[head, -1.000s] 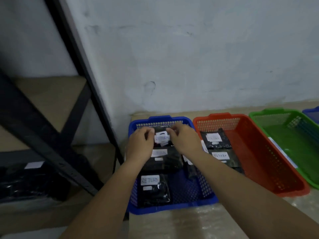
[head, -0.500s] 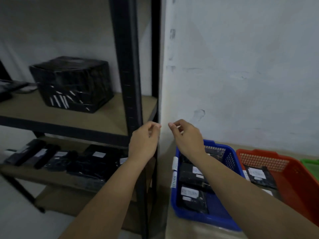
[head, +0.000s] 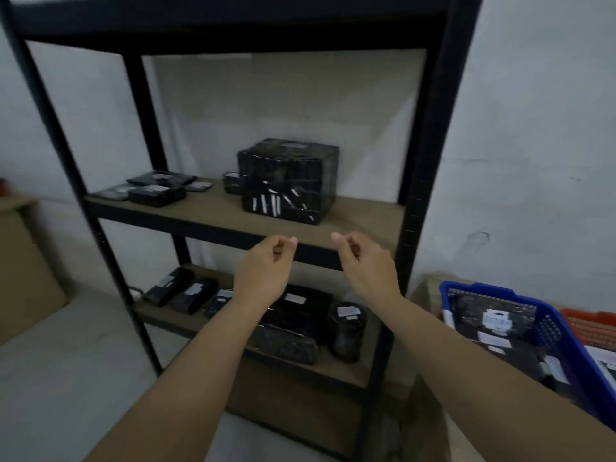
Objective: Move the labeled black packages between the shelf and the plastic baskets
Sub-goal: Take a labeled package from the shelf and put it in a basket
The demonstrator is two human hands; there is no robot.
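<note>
At centre frame, before a black metal shelf (head: 423, 181), a person's left hand (head: 263, 271) and right hand (head: 366, 265) hang side by side with fingers loosely curled and nothing held. A second ago both hands were down in the blue basket (head: 566, 331) over a labeled package; they have since lifted out bare while the view swung left to the rack. By that evidence one delivery looks finished and the next pickup from the shelf has not yet begun.

On the middle board, upper centre of the frame, sits a large cube-shaped black package (head: 288, 180), its glossy wrap creased and streaked with white marks. Flat black packages (head: 156, 190) with white labels lie to its left. Lower centre, partly behind the forearms, the bottom board holds long slim packets (head: 186, 291), a flat labeled box (head: 300, 305) and a squat cylindrical package (head: 348, 331) topped with a white sticker. The boards appear to be matte tan fibreboard on dark steel rails.

At lower right, the basket's perforated plastic wall encloses shiny black packages (head: 483, 315) bearing white labels; an orange basket (head: 590, 325) edges in beside it.
</note>
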